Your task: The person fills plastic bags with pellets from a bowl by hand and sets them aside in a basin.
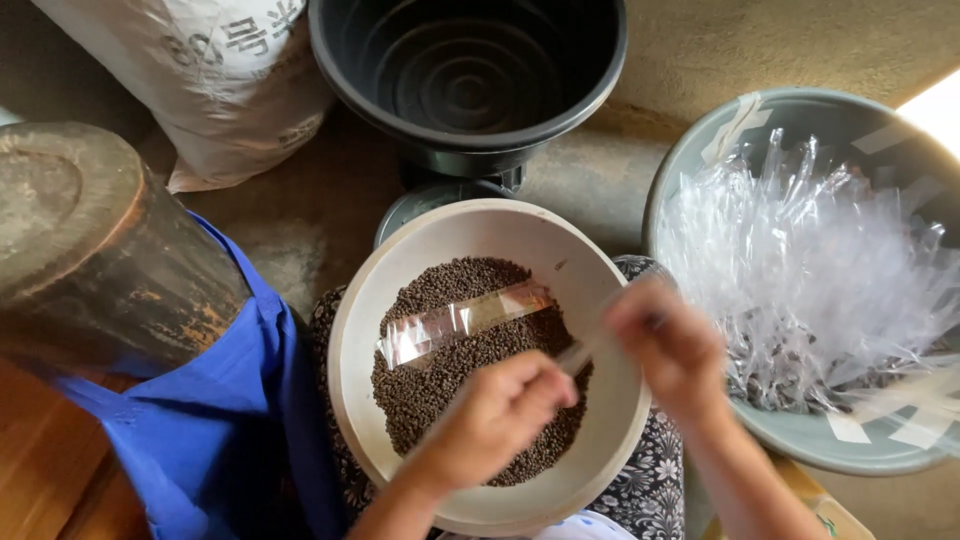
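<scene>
The cream bowl (pixel 352 380) sits on the person's lap and serves as the landmark here. It holds a heap of small dark brown granules (pixel 440 380), loose and dry by the look of them, likely to roll and spill if the bowl tips. Lying across the top of the heap, toward the far side of the bowl, is a narrow clear plastic sleeve (pixel 462 320); it looks feather-light, limp and slick, easily creased, best pinched at one open end rather than along its middle.

Over the near half of the bowl the left hand (pixel 495 420) is curled into a loose fist, fingers (pixel 540 385) closed around one end of a thin clear strip (pixel 580 352), probably another such sleeve. The right hand (pixel 665 345), above the bowl's right rim, is blurred; its fingers seem drawn narrow onto the other end of that strip, though the blur keeps me from telling how tightly.

Right of the bowl stands a grey-green tub (pixel 800 440) stuffed with crinkled clear plastic sleeves (pixel 810 260). Beyond the bowl is a black bucket (pixel 470 70), with a pale sack (pixel 220 80) to its left. Left of the bowl lie blue cloth (pixel 220 420) and a dark wooden cylinder (pixel 90 240)
</scene>
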